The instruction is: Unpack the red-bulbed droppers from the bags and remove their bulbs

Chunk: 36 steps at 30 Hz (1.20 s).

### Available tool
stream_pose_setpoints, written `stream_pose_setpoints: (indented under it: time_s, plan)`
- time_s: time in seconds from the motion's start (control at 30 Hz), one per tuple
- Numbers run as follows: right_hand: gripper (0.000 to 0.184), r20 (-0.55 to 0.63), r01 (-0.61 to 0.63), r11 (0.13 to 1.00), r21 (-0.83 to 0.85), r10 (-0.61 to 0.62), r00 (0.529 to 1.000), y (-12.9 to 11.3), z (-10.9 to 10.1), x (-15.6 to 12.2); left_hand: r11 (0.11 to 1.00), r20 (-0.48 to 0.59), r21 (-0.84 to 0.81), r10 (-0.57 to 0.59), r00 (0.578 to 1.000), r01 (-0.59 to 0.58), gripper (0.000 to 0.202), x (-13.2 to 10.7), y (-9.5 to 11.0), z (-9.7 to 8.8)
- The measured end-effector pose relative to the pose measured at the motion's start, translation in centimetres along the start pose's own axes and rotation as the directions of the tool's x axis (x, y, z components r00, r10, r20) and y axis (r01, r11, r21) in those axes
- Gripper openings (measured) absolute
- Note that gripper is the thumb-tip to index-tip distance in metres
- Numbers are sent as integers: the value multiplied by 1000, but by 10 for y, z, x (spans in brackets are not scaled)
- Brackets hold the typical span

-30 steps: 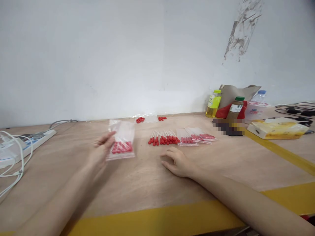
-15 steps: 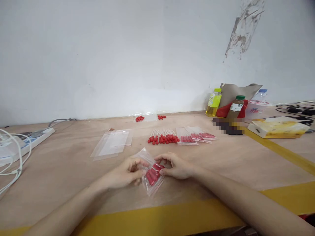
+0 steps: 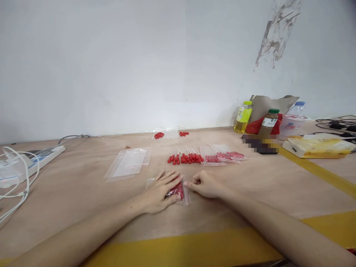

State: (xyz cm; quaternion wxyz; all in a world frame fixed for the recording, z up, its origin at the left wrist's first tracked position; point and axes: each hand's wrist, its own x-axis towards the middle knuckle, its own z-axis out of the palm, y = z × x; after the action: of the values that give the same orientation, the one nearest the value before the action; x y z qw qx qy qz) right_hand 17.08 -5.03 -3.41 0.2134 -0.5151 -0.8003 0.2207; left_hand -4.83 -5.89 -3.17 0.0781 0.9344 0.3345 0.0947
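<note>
A clear zip-lock bag [image 3: 185, 196] with red pieces inside lies flat on the table in front of me. My left hand [image 3: 160, 193] rests palm down over it with fingers spread, hiding much of the bag. At the bag's right edge, by the zip strip, is my right hand [image 3: 204, 184], its fingers curled and its thumb on the strip. Beyond my hands lie several red-headed sticks [image 3: 190, 157] with pale stems. Right of them are filled clear bags [image 3: 213, 159] with red pieces, partly overlapping.
Flat clear bags [image 3: 128, 163] lie at the left, near a power strip [image 3: 47, 159] with white cables. Small red pieces [image 3: 159, 135] sit by the wall. Bottles [image 3: 243, 118], a tub [image 3: 292, 126] and a yellow tissue pack [image 3: 317, 145] stand at the right.
The bag went from being held tilted between both hands to lying flat on the table. My left hand has opened out over it, and my right hand has moved to its zip edge.
</note>
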Motion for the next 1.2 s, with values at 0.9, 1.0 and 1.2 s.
stream_pose_setpoints:
  time_s: [0.9,1.0,1.2]
  plan:
    - [28,127,-213,936,279,184,975,-16,5,-2,930,-327,289,317,890,-225,22,27,-2,1]
    - [30,127,-188,940,286,158,979,-15,7,-3,922,-335,297,343,877,-248,21,27,-3,4]
    - [34,176,-169,951,259,125,976,-15,3,-4,921,-339,271,363,868,-280,20,27,-4,10]
